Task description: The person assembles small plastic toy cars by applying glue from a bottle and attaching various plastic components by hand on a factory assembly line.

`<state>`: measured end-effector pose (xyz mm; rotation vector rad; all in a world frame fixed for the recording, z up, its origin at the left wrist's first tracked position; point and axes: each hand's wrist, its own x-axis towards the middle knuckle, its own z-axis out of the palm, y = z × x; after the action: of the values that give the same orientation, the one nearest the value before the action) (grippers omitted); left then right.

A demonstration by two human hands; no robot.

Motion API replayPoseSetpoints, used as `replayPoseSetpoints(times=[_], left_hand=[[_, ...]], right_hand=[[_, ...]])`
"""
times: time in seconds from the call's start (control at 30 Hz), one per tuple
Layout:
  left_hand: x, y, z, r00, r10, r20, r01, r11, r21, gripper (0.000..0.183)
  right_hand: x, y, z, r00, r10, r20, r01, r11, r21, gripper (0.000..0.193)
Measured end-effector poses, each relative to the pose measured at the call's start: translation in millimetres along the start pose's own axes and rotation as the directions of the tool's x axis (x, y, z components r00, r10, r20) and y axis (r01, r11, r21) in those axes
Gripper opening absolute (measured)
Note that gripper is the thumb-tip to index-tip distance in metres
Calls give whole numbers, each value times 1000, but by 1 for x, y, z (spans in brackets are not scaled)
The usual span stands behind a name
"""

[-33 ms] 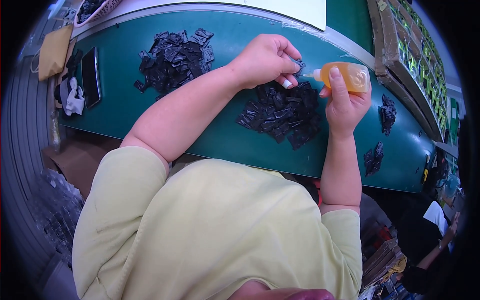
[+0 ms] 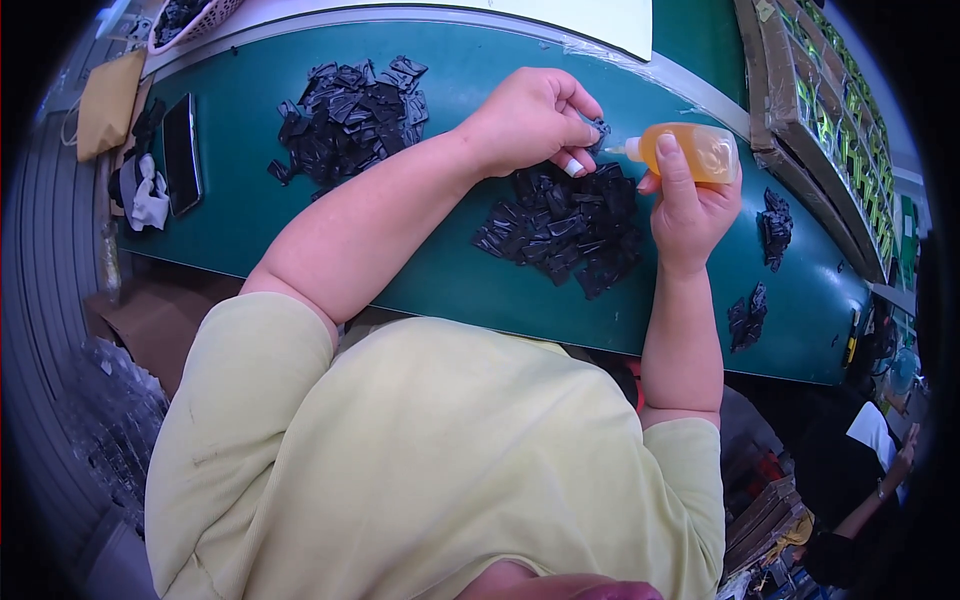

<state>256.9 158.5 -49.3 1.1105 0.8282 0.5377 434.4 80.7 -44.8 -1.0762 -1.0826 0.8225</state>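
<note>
Table (image 2: pixel 430 275), green-topped, bent by the lens, bears a left heap (image 2: pixel 350 120) and a centre heap (image 2: pixel 565 230) of black pieces, with two small clusters (image 2: pixel 775 230) at right. Phone (image 2: pixel 181 155), dark-screened, lies at the left end. Basket (image 2: pixel 219 14), pink, is cut off at upper left. Left hand (image 2: pixel 535 120): fingertips pinch a black piece (image 2: pixel 601 133) just beyond the centre heap; fingers partly hide its shape. Right hand (image 2: pixel 690 210): clasps an amber bottle (image 2: pixel 715 155), nozzle toward that piece; contact cannot be told. Another person's hand (image 2: pixel 905 455) shows indistinctly, lower right.
</note>
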Motion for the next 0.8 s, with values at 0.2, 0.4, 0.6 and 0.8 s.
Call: replayPoseSetpoints(times=[0.2,0.4,0.6,0.8], left_hand=[[0,2,-1,1000,9,-22,-10,1000,-25,26],[23,9,2,989,50,-141,-58,997,-53,28],[100,45,-10,863,329,-384,-106,861,498,10],[105,36,-17,747,587,-312,-6,475,880,31]], right_hand=[[12,-2,-8,995,46,-87,-26,977,213,15],[20,-1,-35,963,212,-169,-92,842,532,13],[22,-1,-31,948,269,-168,-139,828,543,15],[22,4,-37,946,272,-176,-132,820,557,16]])
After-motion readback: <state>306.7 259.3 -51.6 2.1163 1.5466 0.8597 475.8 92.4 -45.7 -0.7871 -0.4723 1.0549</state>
